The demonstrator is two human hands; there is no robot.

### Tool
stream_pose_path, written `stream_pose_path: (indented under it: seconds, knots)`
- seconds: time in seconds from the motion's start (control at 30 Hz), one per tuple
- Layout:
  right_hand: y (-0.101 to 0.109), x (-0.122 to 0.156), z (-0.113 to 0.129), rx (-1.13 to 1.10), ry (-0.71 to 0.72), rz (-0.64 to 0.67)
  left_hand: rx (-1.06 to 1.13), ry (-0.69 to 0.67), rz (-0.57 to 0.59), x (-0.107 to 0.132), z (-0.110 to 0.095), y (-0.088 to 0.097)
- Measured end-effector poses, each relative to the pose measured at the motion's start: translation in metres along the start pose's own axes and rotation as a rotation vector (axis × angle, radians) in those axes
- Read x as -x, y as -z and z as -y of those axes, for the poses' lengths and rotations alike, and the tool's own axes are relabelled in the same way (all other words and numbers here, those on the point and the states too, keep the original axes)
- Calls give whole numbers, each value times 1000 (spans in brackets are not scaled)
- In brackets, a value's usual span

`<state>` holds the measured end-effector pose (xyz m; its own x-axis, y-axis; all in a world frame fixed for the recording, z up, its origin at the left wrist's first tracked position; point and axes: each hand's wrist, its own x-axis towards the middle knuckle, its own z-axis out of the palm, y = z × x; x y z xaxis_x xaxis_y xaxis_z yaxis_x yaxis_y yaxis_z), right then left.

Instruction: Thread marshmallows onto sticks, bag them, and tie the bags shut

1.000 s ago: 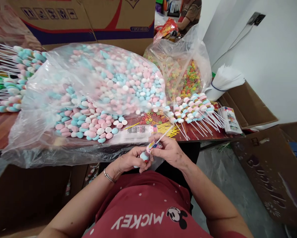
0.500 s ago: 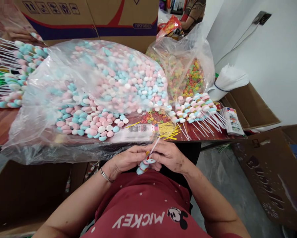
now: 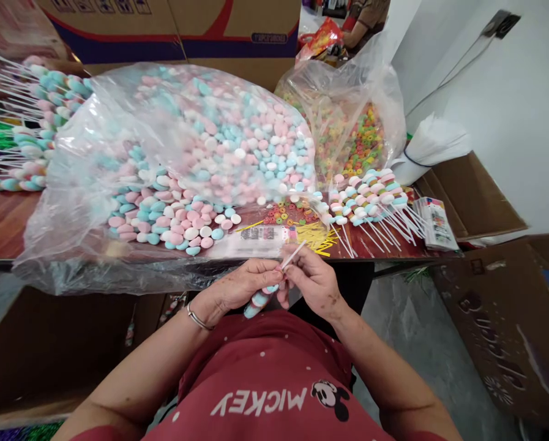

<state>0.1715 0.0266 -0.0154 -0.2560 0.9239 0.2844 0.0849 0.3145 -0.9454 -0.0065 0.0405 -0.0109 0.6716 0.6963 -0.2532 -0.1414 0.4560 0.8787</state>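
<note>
Both my hands meet just below the table's front edge. My left hand (image 3: pixel 240 288) is closed around a candy skewer (image 3: pixel 259 298) of pink, white and blue discs that hangs down and to the left. My right hand (image 3: pixel 311 283) pinches the skewer's white stick (image 3: pixel 292 255), which points up to the right. A big clear bag of pastel candies (image 3: pixel 196 153) lies on the wooden table (image 3: pixel 1 223) in front of me. A smaller bag of coloured ring candies (image 3: pixel 352 144) stands to its right.
Finished skewers lie in a pile (image 3: pixel 370 196) at the table's right and another pile (image 3: pixel 30 128) at the far left. Yellow ties (image 3: pixel 315 237) and loose rings (image 3: pixel 286 213) sit near the edge. Cardboard boxes (image 3: pixel 499 318) stand on the floor at right. A person (image 3: pixel 366 18) sits beyond.
The candies have slid further down the stick, so the skewer hangs lower from my left hand. Both hands have shifted slightly up toward the table edge.
</note>
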Motion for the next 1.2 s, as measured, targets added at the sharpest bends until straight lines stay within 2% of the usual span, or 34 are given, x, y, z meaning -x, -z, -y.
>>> stream_pose_path:
  seconds: [0.07, 0.1, 0.13, 0.17, 0.2, 0.27, 0.33, 0.43, 0.5, 0.57, 0.63, 0.77, 0.87, 0.93, 1.03, 1.07, 1.13, 1.2]
  knots:
    - [6, 0, 3, 203, 160, -165, -1, 7, -31, 0, -2, -2]
    - [11, 0, 6, 364, 293, -218, -2, 21, -33, 1, -3, -2]
    - [16, -1, 10, 542, 433, -213, 3, 35, -33, 1, -3, -2]
    - [21, -2, 15, 700, 568, -118, 9, 49, -29, 2, -2, -1]
    - [25, -3, 19, 829, 665, 31, 10, 67, -18, 3, -1, -1]
    - [30, -4, 25, 992, 760, 260, 12, 109, 18, 4, 2, -1]
    - [30, -5, 28, 1051, 795, 372, 17, 160, 57, 4, 5, -1]
    - [28, -3, 31, 1040, 831, 441, 23, 247, 151, 4, 5, -1]
    - [27, -1, 33, 1035, 840, 473, -30, 287, 222, 4, 3, -2]
    - [26, 0, 33, 1065, 806, 490, -141, 273, 227, 6, -2, -3]
    - [24, -1, 31, 1097, 736, 475, -307, 173, 135, 9, -6, -6]
    - [16, -5, 31, 1099, 606, 388, -632, -120, -91, 16, -8, -13]
    - [14, -12, 38, 1095, 603, 360, -745, -302, -200, 22, -4, -11]
    - [17, -24, 43, 1070, 637, 298, -693, -352, -306, 27, -1, -6]
    - [24, -53, 39, 990, 619, 98, -387, -298, -497, 38, 1, 4]
    - [24, -66, 34, 984, 560, 76, -268, -280, -552, 41, 1, 7]
    - [17, -92, 18, 1056, 439, 205, -64, -264, -637, 46, 0, 10]
    - [4, -116, 1, 1192, 327, 459, 88, -254, -675, 49, -1, 10]
